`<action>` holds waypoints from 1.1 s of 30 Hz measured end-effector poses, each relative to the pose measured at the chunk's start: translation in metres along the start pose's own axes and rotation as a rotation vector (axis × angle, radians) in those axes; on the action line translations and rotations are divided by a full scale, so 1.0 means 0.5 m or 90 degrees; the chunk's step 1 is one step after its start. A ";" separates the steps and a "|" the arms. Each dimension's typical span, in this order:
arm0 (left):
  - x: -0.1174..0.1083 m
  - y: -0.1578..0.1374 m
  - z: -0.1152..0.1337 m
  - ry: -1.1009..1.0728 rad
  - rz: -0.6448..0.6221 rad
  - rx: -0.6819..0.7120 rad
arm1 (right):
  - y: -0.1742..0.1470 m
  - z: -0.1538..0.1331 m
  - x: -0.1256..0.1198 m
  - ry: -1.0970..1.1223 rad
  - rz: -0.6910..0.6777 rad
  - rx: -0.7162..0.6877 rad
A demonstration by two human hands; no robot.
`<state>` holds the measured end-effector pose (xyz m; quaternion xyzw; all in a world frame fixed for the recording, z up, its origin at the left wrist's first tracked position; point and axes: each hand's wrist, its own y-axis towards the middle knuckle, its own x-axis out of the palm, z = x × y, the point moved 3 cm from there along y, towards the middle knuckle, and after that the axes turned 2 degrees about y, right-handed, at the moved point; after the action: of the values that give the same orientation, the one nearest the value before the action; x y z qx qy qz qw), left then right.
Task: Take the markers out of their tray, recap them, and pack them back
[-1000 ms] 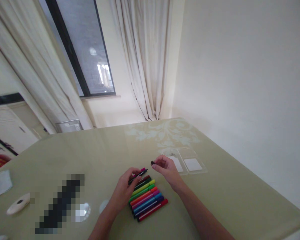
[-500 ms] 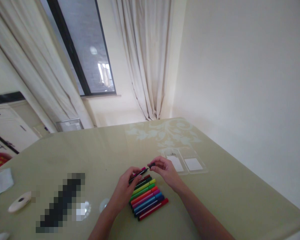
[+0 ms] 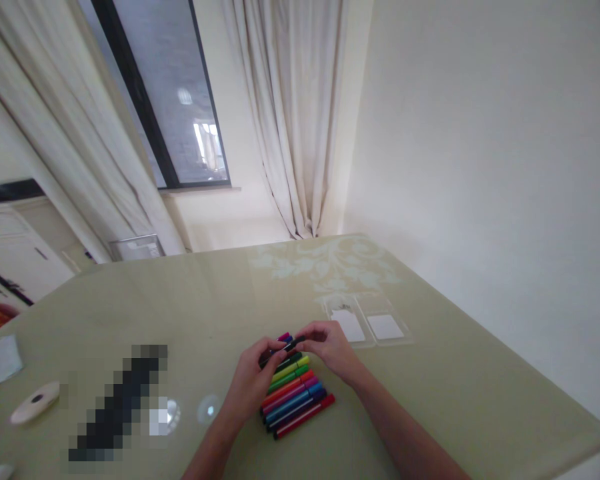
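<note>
My left hand [image 3: 254, 373] is closed around the barrel of a black marker [image 3: 291, 345], which is tilted up to the right. At the marker's upper end, my right hand [image 3: 330, 345] pinches its black cap [image 3: 299, 341]; cap and pen now meet, though whether the cap is fully seated I cannot tell. Below both hands lies a slanted row of coloured markers, among them a yellow-green marker [image 3: 300, 365], an orange marker [image 3: 287, 392] and a red marker [image 3: 305, 417] nearest me. Pink and blue marker ends show just behind my left fingers.
A clear plastic case [image 3: 385, 327] with white paper inserts lies beyond my right hand on the greenish table [image 3: 455, 400]. To the left are a blurred dark long object [image 3: 117, 403], a white oval object [image 3: 35, 402] and folded paper [image 3: 0, 363]. A wall borders the right side.
My right hand has moved slightly down and left, bringing the cap from just off the black marker's tip onto it. My left hand keeps its hold on the barrel.
</note>
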<state>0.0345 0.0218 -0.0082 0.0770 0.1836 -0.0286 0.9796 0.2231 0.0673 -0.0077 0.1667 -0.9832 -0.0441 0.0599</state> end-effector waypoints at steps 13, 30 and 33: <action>-0.004 0.002 -0.003 0.135 -0.051 0.106 | 0.003 0.003 0.009 -0.002 -0.058 0.005; 0.015 -0.010 0.004 0.665 -0.088 0.181 | -0.013 -0.004 0.023 -0.173 -0.045 -0.033; 0.008 -0.011 0.013 0.675 -0.111 0.159 | -0.013 -0.004 0.023 -0.189 -0.053 -0.032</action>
<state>0.0401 0.0153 -0.0046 0.1806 0.6526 -0.0887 0.7305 0.2149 0.0571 -0.0053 0.1977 -0.9720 -0.0954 -0.0841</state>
